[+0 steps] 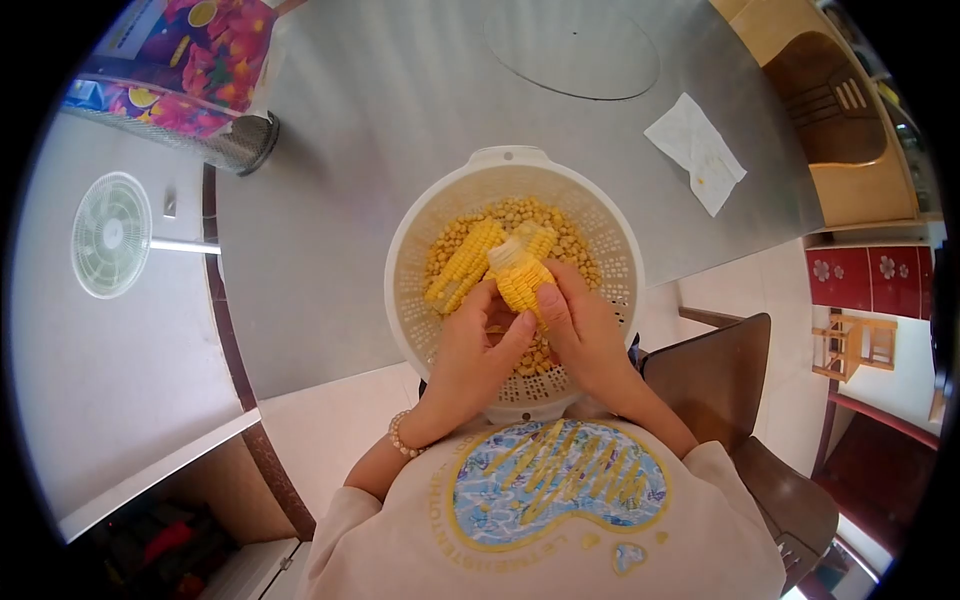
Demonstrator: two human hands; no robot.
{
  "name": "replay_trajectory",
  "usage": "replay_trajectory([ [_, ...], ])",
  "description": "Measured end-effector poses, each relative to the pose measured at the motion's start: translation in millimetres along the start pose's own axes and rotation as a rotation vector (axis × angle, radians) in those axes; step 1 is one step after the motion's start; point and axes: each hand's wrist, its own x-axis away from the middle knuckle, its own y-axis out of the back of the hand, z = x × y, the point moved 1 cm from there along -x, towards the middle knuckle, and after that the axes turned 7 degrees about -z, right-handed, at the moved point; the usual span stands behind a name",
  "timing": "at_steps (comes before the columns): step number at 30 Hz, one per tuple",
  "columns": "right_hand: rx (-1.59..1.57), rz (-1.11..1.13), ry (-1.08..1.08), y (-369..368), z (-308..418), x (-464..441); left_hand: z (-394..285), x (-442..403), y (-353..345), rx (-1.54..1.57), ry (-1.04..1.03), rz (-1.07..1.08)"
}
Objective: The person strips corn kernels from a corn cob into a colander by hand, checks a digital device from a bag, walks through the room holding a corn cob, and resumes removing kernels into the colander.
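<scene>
Both my hands hold one corn cob [522, 283] above a white plastic colander [400, 275]. My left hand [475, 345] grips the cob's left and lower side, its thumb near the lower end. On the right side, my right hand [582, 325] has its thumb pressed against the kernels. The cob's upper end looks pale and bare, while yellow kernels cover the rest. Loose corn kernels [570, 245] fill the colander's bottom. Another cob [465, 262] lies on them at the left, and a further cob [537, 238] is partly hidden behind the held one.
The colander overlaps the near edge of a grey table [320, 250]. A stained white tissue [700, 150] lies at the right. At the upper left stands a mesh basket [245, 145] with a colourful floral package [200, 60]. A brown chair [710, 375] is close at my right.
</scene>
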Motion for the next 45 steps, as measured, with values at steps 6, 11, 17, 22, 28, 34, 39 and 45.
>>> replay_trajectory([
  [6,0.046,0.028,0.013,2,8,2,9,-3,0,-0.103,-0.05,-0.07],
  [11,-0.138,0.091,-0.116,6,7,2,8,-3,2,-0.386,-0.064,-0.073],
  [17,-0.199,0.019,-0.042,2,5,0,0,4,0,0.133,0.016,-0.03],
  [22,-0.121,-0.032,0.104,-2,-1,-1,0,0,5,-0.051,-0.077,0.032],
  [28,-0.279,0.032,-0.02,0,2,2,-3,0,5,-0.188,-0.089,0.02],
  [34,-0.367,0.071,-0.093,-3,7,4,-3,2,-2,-0.377,-0.184,-0.109],
  [39,-0.446,0.116,-0.175,-10,0,4,-6,0,-6,-0.538,-0.215,-0.196],
  [45,-0.447,-0.006,-0.155,-17,-3,5,-5,-1,-8,-0.522,-0.182,-0.19],
])
